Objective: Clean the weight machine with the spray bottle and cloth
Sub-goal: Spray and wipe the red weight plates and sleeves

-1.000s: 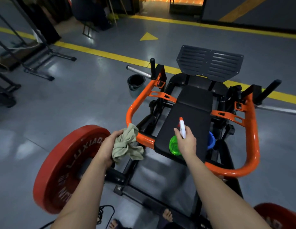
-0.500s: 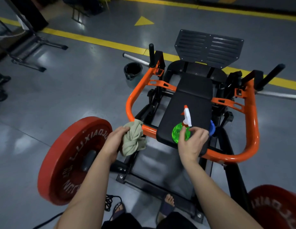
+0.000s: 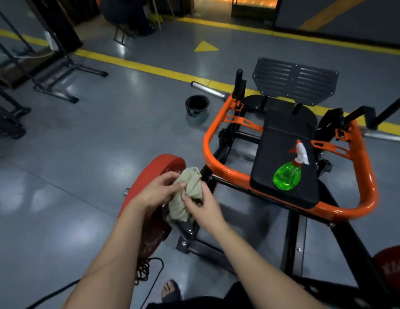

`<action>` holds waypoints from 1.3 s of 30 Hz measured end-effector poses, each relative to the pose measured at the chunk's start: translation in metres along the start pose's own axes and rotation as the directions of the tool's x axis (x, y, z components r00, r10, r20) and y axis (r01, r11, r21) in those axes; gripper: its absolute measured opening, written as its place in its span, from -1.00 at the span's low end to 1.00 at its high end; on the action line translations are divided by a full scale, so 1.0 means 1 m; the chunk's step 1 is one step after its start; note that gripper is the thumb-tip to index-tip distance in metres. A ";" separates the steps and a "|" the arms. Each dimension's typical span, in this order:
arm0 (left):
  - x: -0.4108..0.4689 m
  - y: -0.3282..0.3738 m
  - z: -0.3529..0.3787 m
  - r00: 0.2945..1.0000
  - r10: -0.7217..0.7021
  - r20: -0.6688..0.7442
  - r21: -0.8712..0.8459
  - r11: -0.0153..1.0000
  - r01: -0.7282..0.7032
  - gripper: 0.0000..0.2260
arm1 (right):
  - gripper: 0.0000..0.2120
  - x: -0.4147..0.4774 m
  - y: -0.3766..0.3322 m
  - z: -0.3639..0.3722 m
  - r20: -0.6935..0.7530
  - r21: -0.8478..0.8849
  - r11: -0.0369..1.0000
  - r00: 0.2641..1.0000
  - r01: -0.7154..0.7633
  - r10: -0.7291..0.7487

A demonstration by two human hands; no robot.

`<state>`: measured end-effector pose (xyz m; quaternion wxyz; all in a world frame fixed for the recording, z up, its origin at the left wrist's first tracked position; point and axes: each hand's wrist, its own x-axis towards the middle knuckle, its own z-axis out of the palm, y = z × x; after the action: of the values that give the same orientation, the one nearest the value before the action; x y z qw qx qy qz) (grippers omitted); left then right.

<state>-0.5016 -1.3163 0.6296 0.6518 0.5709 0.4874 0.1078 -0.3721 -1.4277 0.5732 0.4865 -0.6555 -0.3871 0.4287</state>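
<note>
In the head view, my left hand and right hand are both clutching the crumpled olive fabric cloth, left of the weight machine's black padded seat. The translucent green plastic spray bottle, with its white-and-orange trigger, is resting on that seat. White lettering on the round red weight plate to the seat's right is showing too cut off to read.

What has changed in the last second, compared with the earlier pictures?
The right hand let go of the spray bottle, which now rests on the black seat pad, and moved left to grip the cloth. The left hand kept hold of the cloth; the weight machine stayed put.
</note>
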 end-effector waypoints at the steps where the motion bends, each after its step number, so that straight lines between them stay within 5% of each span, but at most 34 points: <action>1: -0.006 0.001 -0.018 1.000 -0.004 0.010 -0.022 1.000 0.004 -0.81 | -0.72 0.006 -0.008 0.014 -0.006 0.016 1.000 1.000 -0.004 0.004; 7: -0.044 -0.018 -0.106 0.995 0.017 -0.094 -0.123 0.992 -0.029 -0.75 | -0.98 0.028 -0.022 0.064 -0.287 0.057 0.995 0.953 -0.085 0.098; 9: -0.057 -0.038 -0.139 0.980 0.008 -0.200 -0.095 0.995 -0.027 -0.76 | -0.83 0.028 -0.012 0.085 -0.369 0.043 0.987 0.916 -0.153 0.158; 15: -0.056 -0.075 -0.163 0.932 -0.036 -0.361 -0.041 0.999 0.022 -0.78 | -0.73 -0.014 0.012 0.158 -0.247 -0.134 0.931 0.921 -0.340 0.301; 20: -0.008 -0.068 -0.123 0.921 0.148 -0.361 0.162 0.982 -0.095 -0.84 | -0.73 -0.057 0.044 0.177 -0.117 -0.090 0.891 0.893 -0.445 0.434; 25: 0.013 -0.091 -0.094 0.886 0.232 -0.403 0.435 0.900 -0.038 -0.67 | -0.87 -0.042 0.006 0.144 -0.468 0.049 0.912 0.797 -0.408 0.382; 28: 0.013 -0.102 -0.090 0.881 0.247 -0.403 0.532 0.847 0.006 -0.53 | -0.91 -0.013 -0.005 0.124 -0.600 -0.060 0.955 0.775 -0.290 0.198; 33: 0.017 -0.105 -0.088 0.861 0.240 -0.449 0.549 0.834 0.054 -0.54 | -0.59 0.022 0.021 0.117 -0.371 -0.448 0.843 0.920 -0.299 0.129; 39: 0.017 -0.107 -0.090 0.861 0.248 -0.444 0.539 0.842 0.035 -0.56 | -0.56 0.011 0.029 0.147 -0.161 -0.656 0.715 0.970 -0.241 0.180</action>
<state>-0.6060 -1.2814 0.5413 0.3140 0.7076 0.6150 0.1499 -0.5042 -1.3795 0.5201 0.1815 -0.8438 -0.4171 0.2848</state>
